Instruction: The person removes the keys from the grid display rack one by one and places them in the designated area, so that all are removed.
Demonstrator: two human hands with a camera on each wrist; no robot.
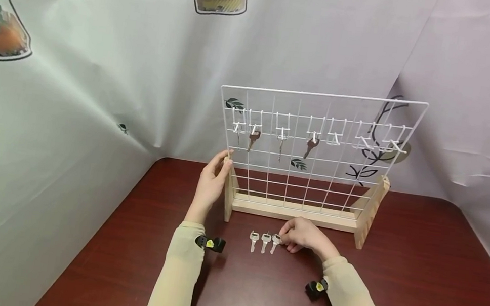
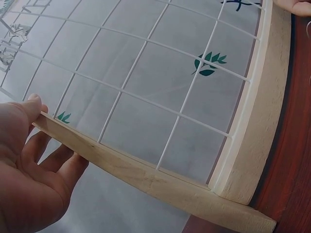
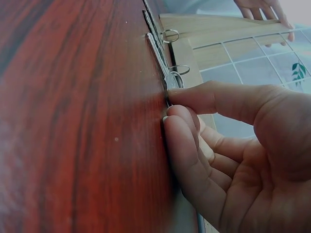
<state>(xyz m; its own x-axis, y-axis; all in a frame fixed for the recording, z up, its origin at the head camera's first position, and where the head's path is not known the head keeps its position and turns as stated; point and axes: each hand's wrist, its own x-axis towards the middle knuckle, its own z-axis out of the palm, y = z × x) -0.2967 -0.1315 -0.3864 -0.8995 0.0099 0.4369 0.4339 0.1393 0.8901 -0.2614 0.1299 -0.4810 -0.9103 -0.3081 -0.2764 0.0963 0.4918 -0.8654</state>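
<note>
A white wire grid rack (image 1: 325, 95) on a wooden stand (image 1: 293, 212) stands upright on the table. My left hand (image 1: 213, 182) grips the top of its left wooden post (image 2: 146, 182), thumb on one side and fingers on the other. Three silver keys lie in a row before the stand: a left key (image 1: 254, 241), a middle key (image 1: 265, 242) and a right key (image 1: 274, 244). My right hand (image 1: 304, 233) has bent fingers at the right key's head; in the right wrist view a fingertip (image 3: 182, 98) touches it. Whether it is pinched is hidden.
White hooks line the grid's upper part. Two brownish keys, one (image 1: 253, 140) left and one (image 1: 311, 148) nearer the middle, hang there, as does a silver key (image 1: 280, 147). Another thin key (image 1: 237, 136) hangs far left. Behind the dark red table (image 1: 121, 260) is a printed curtain (image 1: 95, 104).
</note>
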